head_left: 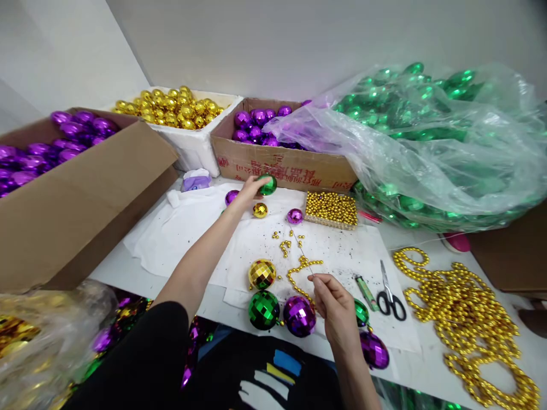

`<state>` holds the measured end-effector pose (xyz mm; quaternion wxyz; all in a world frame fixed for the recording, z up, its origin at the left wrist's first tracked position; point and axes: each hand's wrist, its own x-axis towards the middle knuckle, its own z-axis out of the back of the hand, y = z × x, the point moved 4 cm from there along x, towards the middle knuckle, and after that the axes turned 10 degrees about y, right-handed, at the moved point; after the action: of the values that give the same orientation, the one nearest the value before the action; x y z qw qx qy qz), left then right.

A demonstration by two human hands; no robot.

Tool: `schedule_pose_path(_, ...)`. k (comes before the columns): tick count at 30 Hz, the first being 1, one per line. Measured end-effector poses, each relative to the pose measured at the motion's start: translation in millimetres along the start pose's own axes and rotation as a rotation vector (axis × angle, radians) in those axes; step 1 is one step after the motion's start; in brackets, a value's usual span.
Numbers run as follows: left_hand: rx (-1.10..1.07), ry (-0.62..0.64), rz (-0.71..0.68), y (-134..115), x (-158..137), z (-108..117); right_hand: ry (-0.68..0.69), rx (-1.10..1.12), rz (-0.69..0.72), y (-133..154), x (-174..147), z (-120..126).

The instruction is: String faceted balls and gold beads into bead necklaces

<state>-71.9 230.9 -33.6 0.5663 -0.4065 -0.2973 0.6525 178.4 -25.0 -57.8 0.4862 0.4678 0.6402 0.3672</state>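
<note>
The green ball (269,185) is gripped at its left side by the fingers of the left hand (251,189), near the table's (416,370) far edge, just in front of the printed cardboard box (256,162). Whether the ball touches the white cloth (171,239) cannot be told. A thin thread (301,245) is pinched between thumb and forefinger of the right hand (333,299), nearer the front edge; it runs up toward a small purple ball (294,216). A small gold ball (260,210) is seen just below the left hand. A short gold bead strand (294,280) is noted beside the right fingertips. Along the front edge, a large gold ball (262,274), a large green ball (264,310) and a large purple ball (299,316) are grouped. Scissors (388,296) are placed toward the cloth's right edge.
</note>
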Motion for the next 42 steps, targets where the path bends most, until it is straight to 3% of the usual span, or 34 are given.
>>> schedule_pose_path(5, -0.926, 0.3, 0.015, 6.2, -68.2, -3.0, -0.015, -0.167, 0.075, 9.9, -3.3, -14.6)
schedule_pose_path(7, -1.061, 0.346, 0.045, 7.4, -94.0, -9.8, -0.008, -0.227, 0.111, 12.2, -6.0, -20.8)
schedule_pose_path(13, -1.133, 0.353, 0.069, 7.3, -130.2, -27.6, -0.001, -0.324, 0.181, 13.4, -14.7, -25.1)
schedule_pose_path(20, -1.138, 0.346, 0.085, 3.1, -137.9, -31.3, 0.007, -0.328, 0.161, 16.1, -19.6, -25.3)
schedule_pose_path(29, -1.162, 0.272, -0.013, 2.5, -144.0, -29.8, -0.001, -0.307, 0.149, 10.1, -19.1, -25.9)
schedule_pose_path(32, -1.253, 0.227, -0.03, 1.5, -144.1, -28.9, 0.026, -0.225, 0.139, 8.9, -17.2, -24.4)
schedule_pose_path(37, -1.415, 0.236, 0.03, -1.9, -145.5, -31.2, 0.178, 0.088, -0.046, -1.9, -11.8, -28.4)
schedule_pose_path(39, -1.434, 0.225, 0.039, -2.6, -146.0, -31.0, 0.129, -0.032, 0.031, 0.1, -12.8, -29.5)
schedule_pose_path(42, -1.421, 0.185, 0.046, -0.9, -145.5, -29.7, -0.016, -0.409, 0.271, 12.1, -19.2, -32.5)
